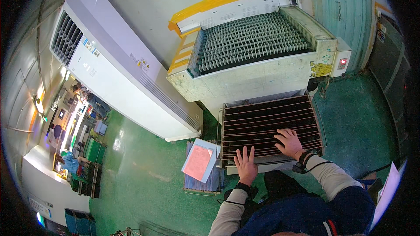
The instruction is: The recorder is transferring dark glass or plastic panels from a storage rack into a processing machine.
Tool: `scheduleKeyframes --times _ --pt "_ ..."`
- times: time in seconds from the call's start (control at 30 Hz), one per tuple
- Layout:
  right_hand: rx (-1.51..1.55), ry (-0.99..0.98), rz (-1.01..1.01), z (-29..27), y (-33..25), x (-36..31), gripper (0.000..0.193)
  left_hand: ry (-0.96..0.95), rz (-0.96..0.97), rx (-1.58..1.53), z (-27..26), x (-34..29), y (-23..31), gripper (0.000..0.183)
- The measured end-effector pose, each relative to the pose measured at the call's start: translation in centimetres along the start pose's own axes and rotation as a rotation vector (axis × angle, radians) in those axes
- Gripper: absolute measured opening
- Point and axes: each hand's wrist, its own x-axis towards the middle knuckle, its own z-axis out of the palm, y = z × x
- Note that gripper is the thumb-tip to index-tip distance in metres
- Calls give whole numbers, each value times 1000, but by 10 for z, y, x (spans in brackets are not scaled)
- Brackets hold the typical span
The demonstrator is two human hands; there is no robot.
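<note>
In front of me stands a wire rack (323,134) holding a row of thin upright panels (269,119), with copper-coloured edges and dark gaps between them. My left hand (246,166) rests at the rack's near left part, its fingers stretched out and apart, holding nothing I can see. Further right and a little farther in, my right hand (288,143) lies over the panel edges. Its fingers are spread and slightly bent, with the tips against or just above the edges. Both wrists wear dark bands with cords.
Beyond the rack is a conveyor machine (253,41) with rows of rollers and a lit switch box (342,61). A tall white air conditioner (131,70) stands at left. Beside the rack, pink and blue sheets (199,161) top a stack. People work at a far-left bench.
</note>
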Motion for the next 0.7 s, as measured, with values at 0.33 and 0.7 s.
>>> scheduleKeyframes --times 0.33,0.7 --pt "-6 15 -11 0 -1 0 44 6 0 21 2 1 -1 102" --pt "-3 6 -6 1 1 -1 47 15 3 1 -2 0 2 102"
